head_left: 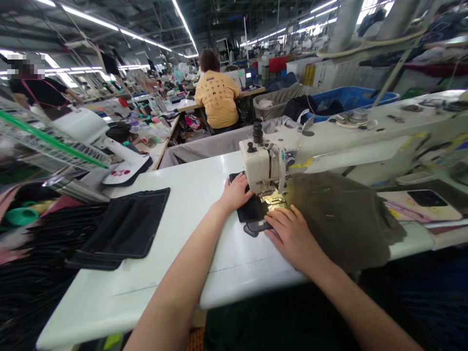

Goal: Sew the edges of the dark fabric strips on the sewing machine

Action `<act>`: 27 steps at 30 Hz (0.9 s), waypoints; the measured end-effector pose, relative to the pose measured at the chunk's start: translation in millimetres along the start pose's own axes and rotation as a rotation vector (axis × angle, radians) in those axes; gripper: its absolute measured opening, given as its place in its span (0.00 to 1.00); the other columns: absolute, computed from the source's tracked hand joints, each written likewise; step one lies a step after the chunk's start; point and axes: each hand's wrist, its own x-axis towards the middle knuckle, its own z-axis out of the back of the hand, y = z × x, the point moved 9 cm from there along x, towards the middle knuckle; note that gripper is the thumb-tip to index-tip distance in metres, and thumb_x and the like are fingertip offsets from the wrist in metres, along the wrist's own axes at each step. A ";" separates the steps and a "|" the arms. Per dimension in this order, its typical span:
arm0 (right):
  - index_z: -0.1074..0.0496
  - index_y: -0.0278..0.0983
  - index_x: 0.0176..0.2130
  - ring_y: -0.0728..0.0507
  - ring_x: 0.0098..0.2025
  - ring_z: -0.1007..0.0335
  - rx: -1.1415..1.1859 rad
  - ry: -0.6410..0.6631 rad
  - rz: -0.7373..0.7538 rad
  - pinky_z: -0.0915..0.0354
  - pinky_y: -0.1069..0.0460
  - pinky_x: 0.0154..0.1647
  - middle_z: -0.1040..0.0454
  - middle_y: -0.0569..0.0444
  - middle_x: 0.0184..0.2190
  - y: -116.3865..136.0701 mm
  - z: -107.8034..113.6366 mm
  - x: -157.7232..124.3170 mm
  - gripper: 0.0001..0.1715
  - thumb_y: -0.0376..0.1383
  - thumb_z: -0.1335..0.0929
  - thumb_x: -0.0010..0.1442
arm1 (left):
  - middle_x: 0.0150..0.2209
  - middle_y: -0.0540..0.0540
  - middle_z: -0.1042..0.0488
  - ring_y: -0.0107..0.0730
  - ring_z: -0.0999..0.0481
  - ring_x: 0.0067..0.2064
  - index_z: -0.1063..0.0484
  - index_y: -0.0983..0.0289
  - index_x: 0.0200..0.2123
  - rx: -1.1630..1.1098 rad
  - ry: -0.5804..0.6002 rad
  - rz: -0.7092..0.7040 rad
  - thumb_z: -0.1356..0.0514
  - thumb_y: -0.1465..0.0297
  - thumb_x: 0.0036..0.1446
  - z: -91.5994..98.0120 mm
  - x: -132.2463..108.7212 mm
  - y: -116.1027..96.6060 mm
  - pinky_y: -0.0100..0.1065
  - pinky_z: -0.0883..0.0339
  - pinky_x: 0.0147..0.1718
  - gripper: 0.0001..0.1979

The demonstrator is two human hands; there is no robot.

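One matte black panel (251, 210) mid-frame, part-hidden by boxy machine head (255, 163); left hand (237, 191) flat on it, right hand (290, 233) grip: can't tell.

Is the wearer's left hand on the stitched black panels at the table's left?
No, the left hand rests on a separate black fabric piece beside the sewing machine head.

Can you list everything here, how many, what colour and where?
Sewing machine: 1, cream, right
Tabletop: 1, white, in front
Fabric piece: 1, black, at machine
Stitched panels: 2+, black, left
Piled pieces: many, black, far left
Desk fan: 1, white, left
Smartphone: 1, pale, far right
Cloth: 1, brownish, right of machine
Bin: 1, blue, behind machine
Co-workers: 2+, yellow and black tops, beyond
Ceiling lights: many, white, overhead
Left hand: 1, bare, on fabric
Right hand: 1, bare, near machine head
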 end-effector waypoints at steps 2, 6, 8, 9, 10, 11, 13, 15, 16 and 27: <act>0.27 0.36 0.52 0.38 0.57 0.35 -0.004 0.000 0.002 0.52 0.34 0.67 0.24 0.47 0.52 0.2 0.0 0.1 0.16 0.38 0.36 0.70 | 0.65 0.58 0.36 0.49 0.42 0.68 0.36 0.55 0.63 0.002 -0.002 0.009 0.48 0.64 0.66 -0.8 -0.4 1.2 0.61 0.53 0.65 0.23; 0.27 0.36 0.52 0.38 0.56 0.34 -0.008 0.002 0.005 0.52 0.35 0.67 0.24 0.47 0.52 0.9 0.5 0.5 0.16 0.39 0.37 0.70 | 0.66 0.57 0.36 0.49 0.42 0.68 0.37 0.54 0.64 0.000 0.002 0.008 0.47 0.63 0.66 -1.9 -1.0 1.8 0.61 0.54 0.65 0.23; 0.27 0.36 0.52 0.38 0.56 0.34 -0.007 0.009 0.003 0.52 0.35 0.67 0.25 0.47 0.52 0.6 0.1 0.5 0.16 0.39 0.37 0.70 | 0.66 0.57 0.36 0.50 0.42 0.68 0.37 0.54 0.64 0.000 0.006 0.002 0.46 0.63 0.65 -1.7 -0.9 1.3 0.62 0.54 0.65 0.24; 0.27 0.36 0.52 0.38 0.56 0.34 -0.005 0.014 0.001 0.52 0.36 0.67 0.25 0.47 0.52 0.4 -0.3 0.5 0.16 0.39 0.37 0.70 | 0.66 0.58 0.36 0.50 0.43 0.68 0.37 0.55 0.64 0.001 0.008 0.001 0.46 0.63 0.65 -1.6 -0.7 1.2 0.62 0.53 0.65 0.24; 0.27 0.36 0.52 0.38 0.56 0.34 -0.003 0.019 -0.001 0.52 0.36 0.67 0.25 0.47 0.52 0.2 -0.8 0.6 0.16 0.39 0.37 0.70 | 0.66 0.58 0.36 0.51 0.42 0.68 0.37 0.55 0.64 0.002 0.009 0.002 0.46 0.63 0.65 -1.3 -0.5 1.2 0.62 0.53 0.65 0.24; 0.28 0.36 0.52 0.38 0.57 0.34 -0.001 0.024 -0.003 0.52 0.36 0.67 0.25 0.47 0.52 0.0 -1.2 0.7 0.16 0.39 0.37 0.70 | 0.66 0.58 0.36 0.51 0.42 0.68 0.36 0.56 0.63 0.002 0.008 0.001 0.45 0.64 0.65 -0.8 -0.3 1.1 0.62 0.53 0.65 0.24; 0.28 0.36 0.52 0.38 0.56 0.34 0.002 0.032 -0.009 0.52 0.36 0.67 0.25 0.47 0.52 -0.5 -1.6 1.2 0.15 0.39 0.37 0.70 | 0.65 0.59 0.36 0.52 0.42 0.68 0.35 0.56 0.63 0.000 -0.001 -0.009 0.45 0.64 0.64 0.5 -0.1 0.5 0.63 0.52 0.64 0.24; 0.27 0.36 0.52 0.38 0.56 0.34 0.003 0.037 -0.011 0.52 0.35 0.67 0.25 0.47 0.52 -0.5 -1.6 2.1 0.15 0.39 0.36 0.70 | 0.65 0.59 0.36 0.51 0.42 0.68 0.35 0.57 0.62 -0.002 -0.011 -0.025 0.45 0.64 0.64 2.0 -0.1 -0.7 0.62 0.52 0.64 0.23; 0.27 0.36 0.51 0.38 0.56 0.34 0.004 0.039 -0.011 0.52 0.35 0.67 0.25 0.47 0.52 -0.4 -1.6 2.8 0.15 0.39 0.36 0.70 | 0.65 0.59 0.36 0.51 0.42 0.68 0.35 0.57 0.62 -0.002 -0.013 -0.032 0.45 0.64 0.64 2.7 -0.2 -1.3 0.61 0.52 0.64 0.23; 0.27 0.37 0.49 0.38 0.54 0.33 -0.024 0.046 0.003 0.51 0.33 0.66 0.24 0.48 0.50 2.5 2.3 9.0 0.12 0.36 0.35 0.69 | 0.59 0.63 0.29 0.53 0.36 0.64 0.29 0.62 0.55 0.053 -0.089 -0.044 0.44 0.68 0.64 22.6 -3.6 -13.4 0.63 0.46 0.62 0.17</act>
